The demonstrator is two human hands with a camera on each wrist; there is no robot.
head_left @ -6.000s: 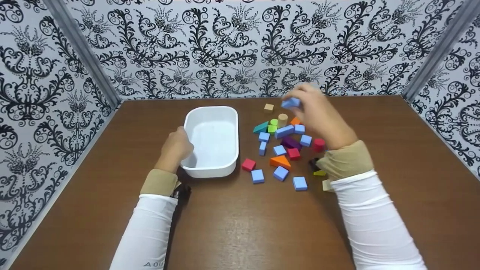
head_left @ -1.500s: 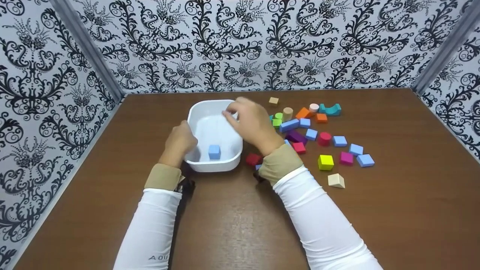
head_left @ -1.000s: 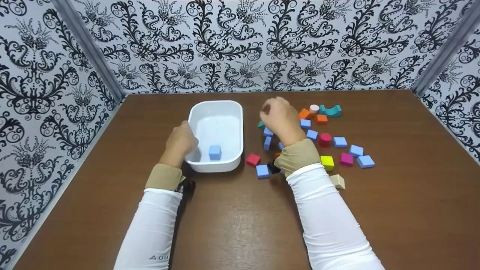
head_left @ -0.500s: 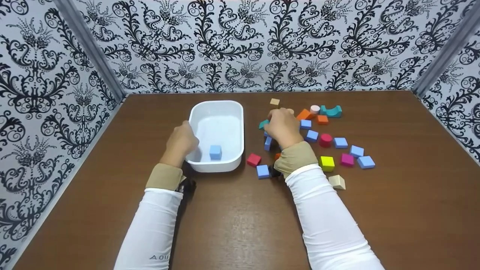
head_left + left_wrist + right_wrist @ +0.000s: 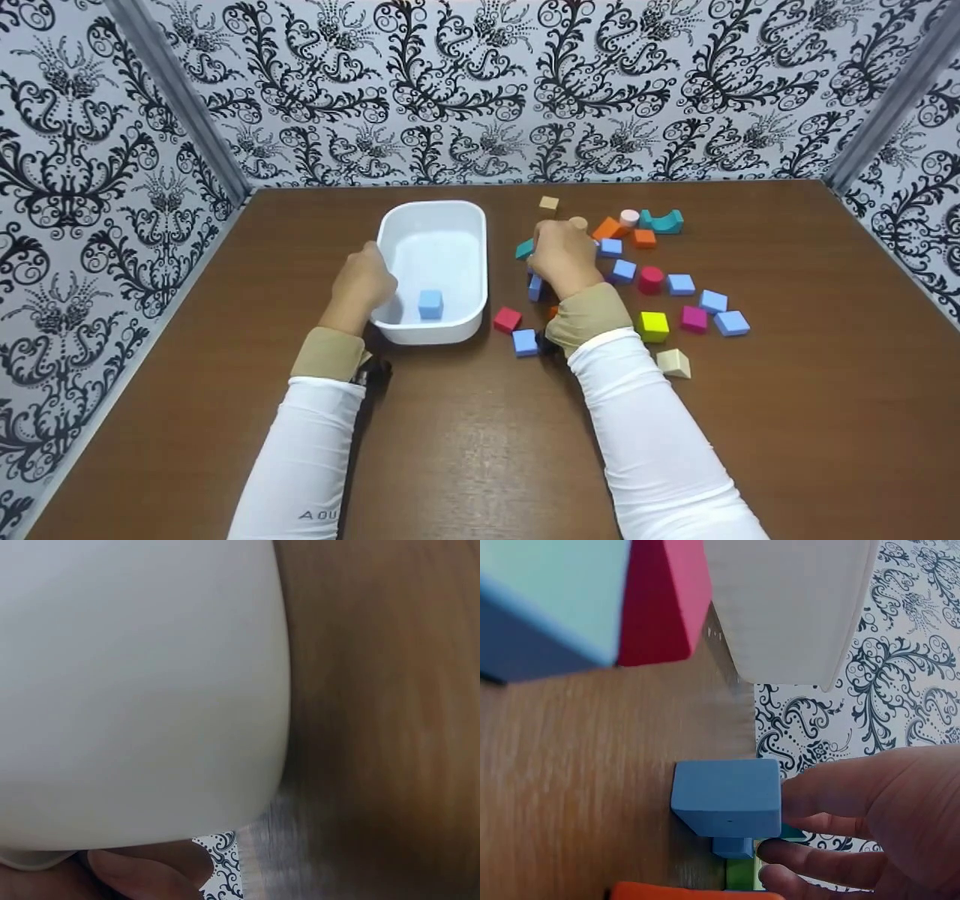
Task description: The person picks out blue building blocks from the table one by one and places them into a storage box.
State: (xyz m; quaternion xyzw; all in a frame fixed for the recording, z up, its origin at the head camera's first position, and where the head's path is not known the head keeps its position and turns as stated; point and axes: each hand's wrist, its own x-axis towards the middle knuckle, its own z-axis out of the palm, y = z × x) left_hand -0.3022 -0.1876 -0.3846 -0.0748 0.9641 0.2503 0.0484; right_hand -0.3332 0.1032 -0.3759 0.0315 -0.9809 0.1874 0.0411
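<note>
At the left side of a white tray (image 5: pixel 435 251) my left hand (image 5: pixel 363 279) grips the rim; the left wrist view has fingertips (image 5: pixel 135 874) below the tray wall. A light-blue cube (image 5: pixel 430 304) lies inside the tray near its front. My right hand (image 5: pixel 564 255) is low among the loose toy blocks, back of the hand up. In the right wrist view its thumb and fingers (image 5: pixel 802 861) reach down behind a blue block (image 5: pixel 726 791), close to a green block (image 5: pixel 741 874). Whether they pinch a block is hidden.
Around the right hand lie several blue blocks (image 5: pixel 681 284), a red cube (image 5: pixel 507 319), a yellow cube (image 5: pixel 653 328), a magenta cube (image 5: pixel 694 319), a red cylinder (image 5: pixel 650 280), a cream wedge (image 5: pixel 674 364) and a teal arch (image 5: pixel 662 222). Patterned walls stand behind the brown table (image 5: pixel 465 450).
Six seconds ago my right hand held a blue block in the air; a blue cube now lies in the tray. The right hand has moved from the tray down among the blocks.
</note>
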